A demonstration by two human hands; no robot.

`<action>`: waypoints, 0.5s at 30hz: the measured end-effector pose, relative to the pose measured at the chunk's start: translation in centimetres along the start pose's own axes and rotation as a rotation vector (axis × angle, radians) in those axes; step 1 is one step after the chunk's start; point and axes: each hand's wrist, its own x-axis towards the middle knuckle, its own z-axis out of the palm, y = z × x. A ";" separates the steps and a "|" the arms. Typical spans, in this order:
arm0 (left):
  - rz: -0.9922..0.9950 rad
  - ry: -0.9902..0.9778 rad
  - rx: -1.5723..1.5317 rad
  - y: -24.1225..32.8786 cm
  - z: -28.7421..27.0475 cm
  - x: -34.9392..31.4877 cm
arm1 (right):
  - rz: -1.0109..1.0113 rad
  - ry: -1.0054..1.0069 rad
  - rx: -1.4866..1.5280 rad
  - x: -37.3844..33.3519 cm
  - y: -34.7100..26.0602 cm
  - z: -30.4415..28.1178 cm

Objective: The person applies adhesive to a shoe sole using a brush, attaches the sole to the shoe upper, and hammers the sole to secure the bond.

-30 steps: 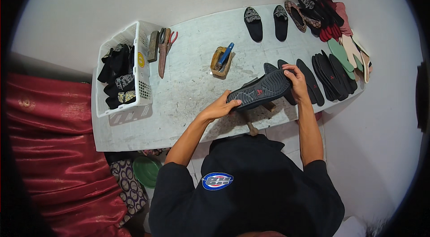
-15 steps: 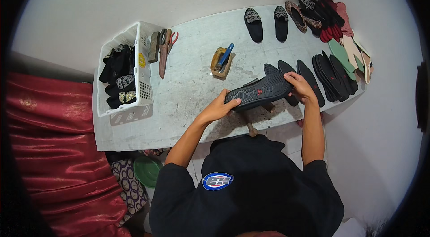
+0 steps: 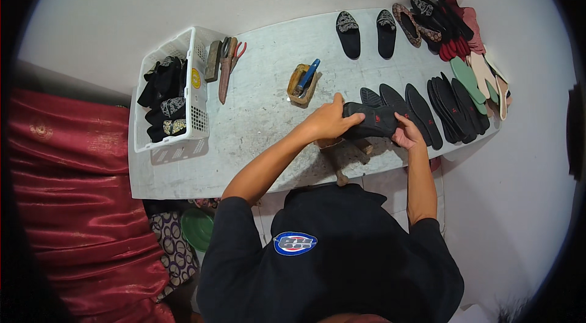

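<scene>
Between my hands, above the front of the table, is a black shoe (image 3: 370,123) with its dark sole facing up and a small red mark on it. My left hand (image 3: 332,122) grips its left end, thumb lying on the sole. At the right end my right hand (image 3: 410,133) pinches the edge between thumb and fingers. The shoe looks foreshortened, and I cannot tell whether it is bent or tilted. Below it, partly hidden, a worn tool or stand with rounded wooden-looking ends (image 3: 342,178) lies at the table's front edge. Loose black soles (image 3: 422,114) lie just right of the shoe.
A white plastic basket (image 3: 199,88) of black shoe uppers stands left, beside pliers (image 3: 239,51) and a sheathed blade (image 3: 224,79). A small tub (image 3: 300,95) holds a blue-handled brush. Finished slippers (image 3: 348,36), stacked soles (image 3: 450,106) and green insoles (image 3: 467,78) line the back and right.
The shoe has turned from its long, stretched-out view to a shorter one and shifted right. My left hand moved right and up with it; my right hand dropped slightly.
</scene>
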 end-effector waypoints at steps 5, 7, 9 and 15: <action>0.052 -0.044 0.004 2.1 0.4 2.7 | -0.062 0.052 0.041 -1.6 -2.5 -2.6; 0.072 -0.060 0.032 2.9 0.6 3.3 | -0.121 0.043 0.016 -2.5 -4.1 -4.0; 0.104 -0.001 -0.015 2.8 0.6 3.3 | -0.247 0.083 -0.028 -3.8 -5.9 -2.6; 0.216 0.030 -0.245 2.6 -3.5 0.1 | -0.537 0.158 -0.449 -9.4 -10.3 6.7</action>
